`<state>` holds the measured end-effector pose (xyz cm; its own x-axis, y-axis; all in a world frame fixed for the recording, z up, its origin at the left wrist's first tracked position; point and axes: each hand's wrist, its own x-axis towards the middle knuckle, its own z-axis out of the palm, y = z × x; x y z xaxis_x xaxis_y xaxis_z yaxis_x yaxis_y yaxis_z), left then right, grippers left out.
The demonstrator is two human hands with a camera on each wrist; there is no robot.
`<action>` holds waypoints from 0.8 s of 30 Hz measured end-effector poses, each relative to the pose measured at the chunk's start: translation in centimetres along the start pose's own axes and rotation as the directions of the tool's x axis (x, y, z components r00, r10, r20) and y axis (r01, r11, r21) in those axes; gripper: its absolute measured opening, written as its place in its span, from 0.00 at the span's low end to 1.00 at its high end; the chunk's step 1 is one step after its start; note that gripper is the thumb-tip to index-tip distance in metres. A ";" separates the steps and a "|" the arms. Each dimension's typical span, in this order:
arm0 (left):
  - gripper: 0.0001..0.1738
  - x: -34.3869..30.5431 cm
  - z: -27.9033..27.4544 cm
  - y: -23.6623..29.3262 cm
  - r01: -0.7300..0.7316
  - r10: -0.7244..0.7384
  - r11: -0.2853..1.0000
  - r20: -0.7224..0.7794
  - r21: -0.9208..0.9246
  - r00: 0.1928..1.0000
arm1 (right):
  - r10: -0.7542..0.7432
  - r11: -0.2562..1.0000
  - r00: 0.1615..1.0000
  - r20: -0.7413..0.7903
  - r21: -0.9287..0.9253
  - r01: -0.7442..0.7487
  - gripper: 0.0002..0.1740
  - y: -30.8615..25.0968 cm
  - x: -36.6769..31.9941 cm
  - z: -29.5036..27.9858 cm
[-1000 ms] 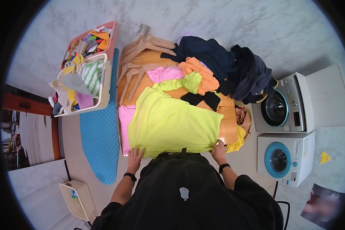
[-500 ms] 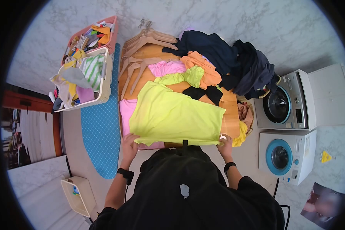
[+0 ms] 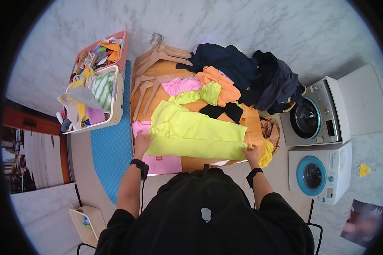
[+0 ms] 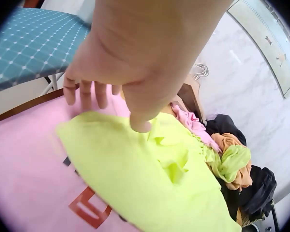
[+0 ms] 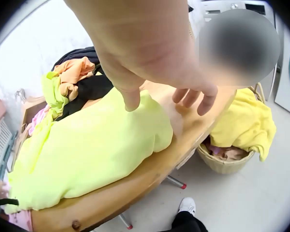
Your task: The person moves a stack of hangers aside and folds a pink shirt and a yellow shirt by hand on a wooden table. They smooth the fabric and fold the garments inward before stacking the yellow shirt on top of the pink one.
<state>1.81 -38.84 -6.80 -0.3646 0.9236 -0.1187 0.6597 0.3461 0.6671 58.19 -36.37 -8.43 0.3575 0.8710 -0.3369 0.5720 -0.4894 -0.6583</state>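
A neon yellow-green garment (image 3: 195, 134) lies folded over on the wooden table, on top of a pink garment (image 3: 164, 165) with a red print. At its left end is the left hand (image 3: 141, 144); in the left wrist view that hand (image 4: 111, 82) has its fingers spread apart, the thumb at the garment's edge. The right hand (image 3: 251, 155) is at the garment's right end; in the right wrist view this hand (image 5: 159, 77) has its thumb against the fabric and its fingers apart over the wood, pinching nothing.
Wooden hangers (image 3: 157, 55), dark clothes (image 3: 225, 61) and an orange garment (image 3: 219, 83) lie at the table's back. Left stand a cream basket (image 3: 118, 93) and a blue ironing board (image 3: 106, 153). A wicker basket (image 5: 224, 165) and washing machines (image 3: 312, 172) are at right.
The garment's near edge has been lifted and folded away from the body, uncovering the pink garment's print. Both hands have moved away from the body and let go of the edge.
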 end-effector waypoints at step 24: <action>0.26 -13.1 -1.9 -0.7 0.197 -0.187 0.957 -0.067 0.214 0.980 | -0.085 0.996 0.994 -0.064 0.004 0.085 0.18 6.8 -3.8 -0.1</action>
<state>4.86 -51.55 -4.34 -0.5246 0.8294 -0.1921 0.6998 0.5486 0.4576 60.84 -42.99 -11.55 0.3544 0.9048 -0.2359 0.5974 -0.4132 -0.6873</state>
